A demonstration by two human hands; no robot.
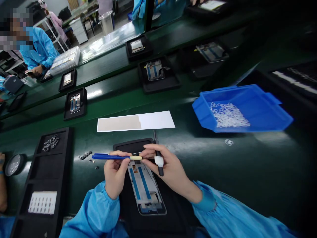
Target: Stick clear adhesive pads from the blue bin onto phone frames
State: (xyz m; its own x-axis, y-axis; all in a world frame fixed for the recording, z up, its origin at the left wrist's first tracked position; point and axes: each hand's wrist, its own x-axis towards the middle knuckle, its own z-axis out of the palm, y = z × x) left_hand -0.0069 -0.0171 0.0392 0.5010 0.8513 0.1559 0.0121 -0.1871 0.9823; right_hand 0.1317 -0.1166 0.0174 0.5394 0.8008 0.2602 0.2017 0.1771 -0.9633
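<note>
My left hand (115, 172) is closed round a blue stick tool (111, 157) with a pale tip, held level and pointing right. My right hand (165, 165) grips a black pen-like tool (158, 157) wrapped in white tape; its fingertips pinch at the pale tip of the blue tool. Both hands hover over a phone frame (146, 188) with blue strips, lying in a black tray (133, 145) in front of me.
A blue bin (260, 105) of small clear rings sits to the right, one ring (229, 142) loose beside it. A white and tan sheet (135, 121) lies beyond the tray. A black compartment tray (42, 178) stands left. More phone trays (158, 74) ride the belt; a person in blue sits far left.
</note>
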